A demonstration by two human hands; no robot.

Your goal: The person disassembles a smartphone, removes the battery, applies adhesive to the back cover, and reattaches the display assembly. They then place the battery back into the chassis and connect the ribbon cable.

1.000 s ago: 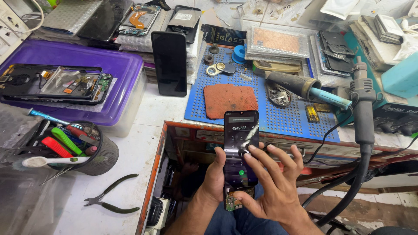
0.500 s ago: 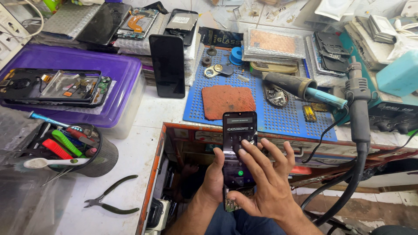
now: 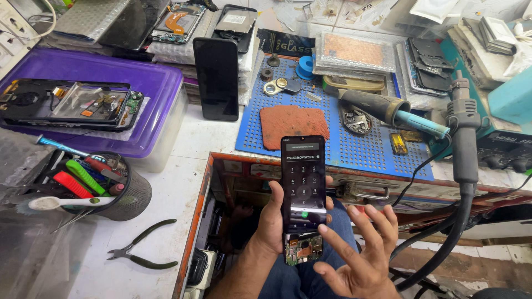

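My left hand (image 3: pixel 272 224) grips a black smartphone (image 3: pixel 302 182) upright over an open desk drawer (image 3: pixel 221 166). Its screen is lit with a dial pad and a row of digits. Below the screen an exposed circuit board (image 3: pixel 302 249) hangs from the phone's lower end. My right hand (image 3: pixel 360 254) hovers just right of the phone, fingers spread, holding nothing and not touching the screen.
A blue perforated mat (image 3: pixel 338 127) carries a reddish pad (image 3: pixel 293 124), a soldering handle (image 3: pixel 388 111) and small parts. A dark phone (image 3: pixel 217 77) leans at centre. A purple box (image 3: pixel 100 105) holds opened phones. Tool cup (image 3: pixel 94 185), pliers (image 3: pixel 141 252), hot-air wand (image 3: pixel 463 133).
My right hand has drawn back from the phone's screen to the right and opened its fingers. The phone stays in my left hand, raised slightly.
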